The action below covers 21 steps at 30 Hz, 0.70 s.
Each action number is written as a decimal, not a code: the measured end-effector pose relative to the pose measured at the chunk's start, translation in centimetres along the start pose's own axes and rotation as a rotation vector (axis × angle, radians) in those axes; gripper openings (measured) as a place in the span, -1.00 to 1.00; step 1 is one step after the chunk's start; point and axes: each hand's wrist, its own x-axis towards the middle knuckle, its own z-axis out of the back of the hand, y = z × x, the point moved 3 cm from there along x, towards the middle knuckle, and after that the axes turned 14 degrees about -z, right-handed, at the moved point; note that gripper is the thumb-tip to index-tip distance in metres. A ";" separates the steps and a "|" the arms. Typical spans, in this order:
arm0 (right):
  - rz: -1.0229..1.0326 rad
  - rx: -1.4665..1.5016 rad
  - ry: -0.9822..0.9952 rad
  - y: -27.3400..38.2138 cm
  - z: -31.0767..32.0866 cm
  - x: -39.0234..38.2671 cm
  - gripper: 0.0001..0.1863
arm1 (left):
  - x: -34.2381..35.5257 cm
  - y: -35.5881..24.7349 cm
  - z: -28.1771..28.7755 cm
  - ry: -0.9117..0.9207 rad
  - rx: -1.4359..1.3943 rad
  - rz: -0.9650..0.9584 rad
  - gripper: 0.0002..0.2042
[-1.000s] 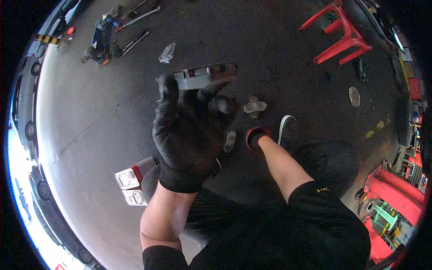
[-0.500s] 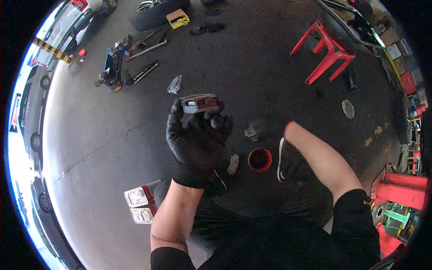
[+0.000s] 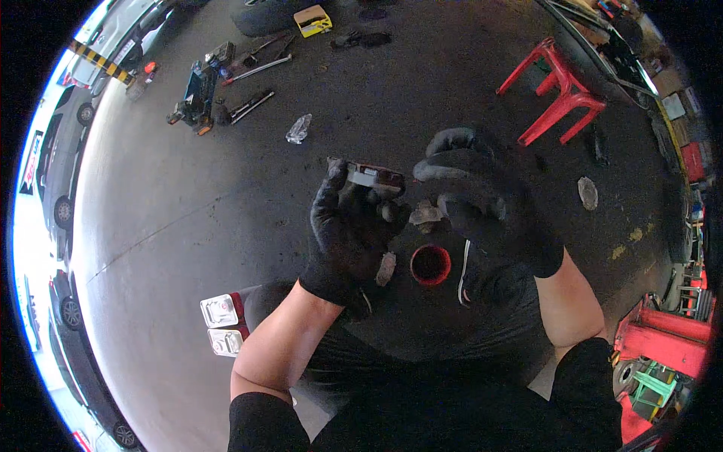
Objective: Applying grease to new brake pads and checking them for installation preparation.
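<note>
My left hand (image 3: 358,226), in a dark glove, grips a brake pad (image 3: 376,178) from below, its flat plate facing away and its edge toward me. Just right of it, my right hand (image 3: 489,188), also gloved, hovers with fingers bent and thumb apart; no object shows in it. Below and between both hands, a round red cup (image 3: 431,265) with dark contents stands on the floor. A greyish piece (image 3: 386,269) lies left of the cup, and a crumpled clear piece (image 3: 426,215) lies above it, partly near my right fingers.
A red plastic stool (image 3: 557,94) lies tipped at the far right. Hand tools and a blue tool case (image 3: 199,98) lie at the far left, a yellow box (image 3: 312,21) farther back. Two white-and-red packages (image 3: 219,310) sit beside my left leg. Crumpled plastic (image 3: 299,129) lies ahead.
My right hand has come up from low near my shoe to beside the brake pad. My left hand, still holding the pad, has shifted right and tilted it slightly.
</note>
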 end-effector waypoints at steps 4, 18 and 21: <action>-0.032 -0.032 -0.007 -0.6 0.0 -0.3 -0.55 | 0.6 0.8 -0.3 0.021 -0.004 0.028 -0.48; -0.018 -0.260 -0.053 -0.4 -0.4 -0.4 -0.56 | 1.1 1.5 0.0 -0.047 0.021 0.009 -0.64; -0.053 -0.211 -0.024 -0.4 -0.9 -0.3 -0.57 | 0.8 1.4 -0.4 -0.046 0.073 -0.050 -0.65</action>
